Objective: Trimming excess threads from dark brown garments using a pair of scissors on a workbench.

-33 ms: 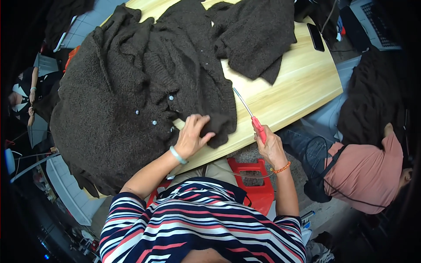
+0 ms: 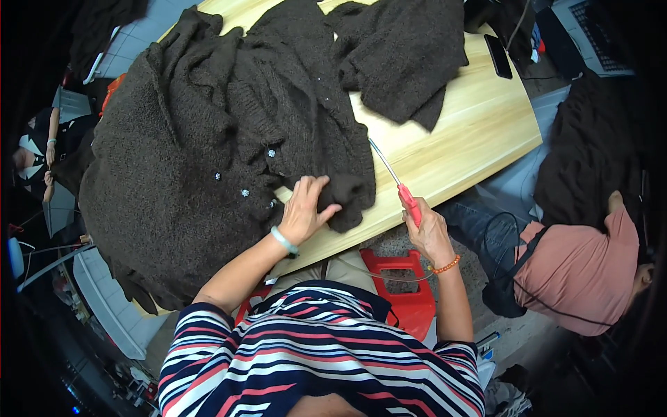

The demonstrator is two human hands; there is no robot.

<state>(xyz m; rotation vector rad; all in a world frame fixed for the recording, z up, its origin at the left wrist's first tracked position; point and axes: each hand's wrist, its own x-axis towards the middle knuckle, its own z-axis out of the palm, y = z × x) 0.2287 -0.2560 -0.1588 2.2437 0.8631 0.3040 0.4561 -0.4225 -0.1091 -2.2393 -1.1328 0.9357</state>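
Note:
A dark brown knitted cardigan [image 2: 167, 139] lies spread and rumpled over the left of the wooden table, with several sparkly round buttons [image 2: 244, 193] along its front. My left hand [image 2: 303, 212] rests at its near edge, thumb apart from the fingers and nothing visibly gripped; its fingertips meet the knit fabric. To the right, my right hand [image 2: 429, 233] is closed around the red handle of a screwdriver-like tool [image 2: 408, 200]. The thin metal shaft points up and left, its tip close to the cardigan's right edge.
Another brown knit piece [image 2: 396, 62] lies at the far middle of the table [image 2: 486, 125]. A black phone [image 2: 498, 57] sits by the far right edge. A red stool [image 2: 403, 299] is below. At right, a person in pink [image 2: 570, 278] handles dark knitwear [image 2: 587, 153]; another person [image 2: 42, 149] is far left.
My left fingers, blurred before, are now sharper and a little straighter. The knit flap beside them has settled slightly. My right hand and the tool have hardly moved.

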